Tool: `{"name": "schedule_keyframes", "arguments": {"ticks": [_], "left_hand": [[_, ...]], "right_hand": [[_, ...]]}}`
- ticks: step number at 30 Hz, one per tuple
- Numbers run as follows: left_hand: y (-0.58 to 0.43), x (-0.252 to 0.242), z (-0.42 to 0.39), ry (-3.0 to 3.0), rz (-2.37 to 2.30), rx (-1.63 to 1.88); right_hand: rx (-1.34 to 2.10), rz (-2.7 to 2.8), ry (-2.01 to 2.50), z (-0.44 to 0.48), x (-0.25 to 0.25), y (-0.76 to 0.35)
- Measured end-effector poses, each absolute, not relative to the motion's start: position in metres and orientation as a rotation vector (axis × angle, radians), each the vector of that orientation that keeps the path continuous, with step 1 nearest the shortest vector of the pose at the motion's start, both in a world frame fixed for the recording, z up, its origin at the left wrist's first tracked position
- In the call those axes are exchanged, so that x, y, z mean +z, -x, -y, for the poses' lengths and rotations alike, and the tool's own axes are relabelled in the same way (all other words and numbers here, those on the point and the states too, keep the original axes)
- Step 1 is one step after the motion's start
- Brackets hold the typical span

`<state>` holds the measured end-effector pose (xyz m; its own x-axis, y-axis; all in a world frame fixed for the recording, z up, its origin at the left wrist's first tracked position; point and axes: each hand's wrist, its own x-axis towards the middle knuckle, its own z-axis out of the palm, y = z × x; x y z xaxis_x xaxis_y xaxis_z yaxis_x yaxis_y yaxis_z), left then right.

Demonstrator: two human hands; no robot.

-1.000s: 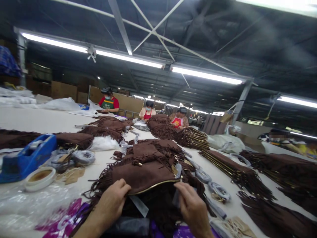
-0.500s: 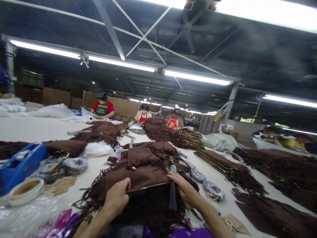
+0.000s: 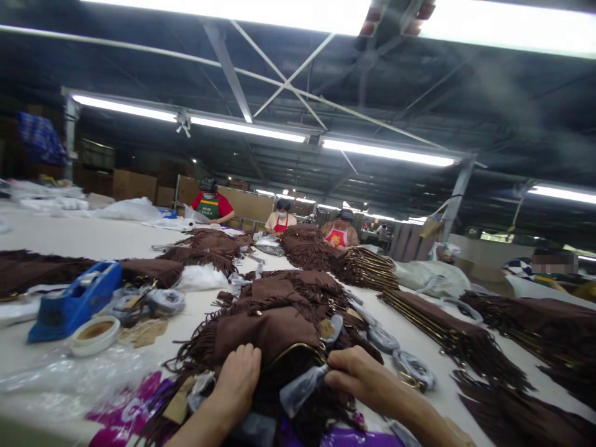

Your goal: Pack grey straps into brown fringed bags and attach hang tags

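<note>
A brown fringed bag lies in front of me on other brown fringed pieces, its gold zip curving open toward me. My left hand is closed on the bag's near left edge, its fingertips on the brown material. At the right end of the zip, my right hand pinches a zip pull wrapped in clear plastic, which slants down to the left from the fingers. What lies inside the bag is dark and hidden.
A blue tape dispenser and a white tape roll stand at left. Clear and purple plastic bags lie near. Wrapped straps and stacked brown zipped pieces are at right. Several people work across the table.
My right hand has gone from the bag's top edge to the zip pull, swinging its wrapping leftward. My left hand has shifted slightly, and the zip edge now bows open. The view has turned left.
</note>
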<state>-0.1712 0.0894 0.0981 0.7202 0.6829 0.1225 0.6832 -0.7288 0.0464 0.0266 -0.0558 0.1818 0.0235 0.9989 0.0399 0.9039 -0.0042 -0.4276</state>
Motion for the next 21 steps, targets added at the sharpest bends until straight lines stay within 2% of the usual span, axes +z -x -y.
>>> {"name": "schedule_keyframes", "arguments": {"ticks": [2,5,7,10,15,21], "left_hand": [[0.178,0.112,-0.07,2.978,1.129,-0.302],[0.173,0.135,-0.035,3.102,1.079,-0.701],[0.161,0.144,-0.015,3.167,1.102,-0.828],[0.142,0.145,-0.004,3.249,1.137,-0.681],[0.143,0.132,-0.011,3.488,1.055,-0.564],[0.155,0.157,-0.004,3.246,1.26,-0.455]], "right_hand": [[0.367,1.901,1.977,0.06,0.187,-0.017],[0.293,1.89,2.003,0.062,0.186,-0.006],[0.238,1.916,2.02,0.063,0.183,-0.002],[0.202,1.982,2.023,0.063,0.18,-0.002],[0.474,2.052,1.937,0.063,0.174,-0.013],[0.331,2.118,1.964,0.059,0.17,-0.008]]}}
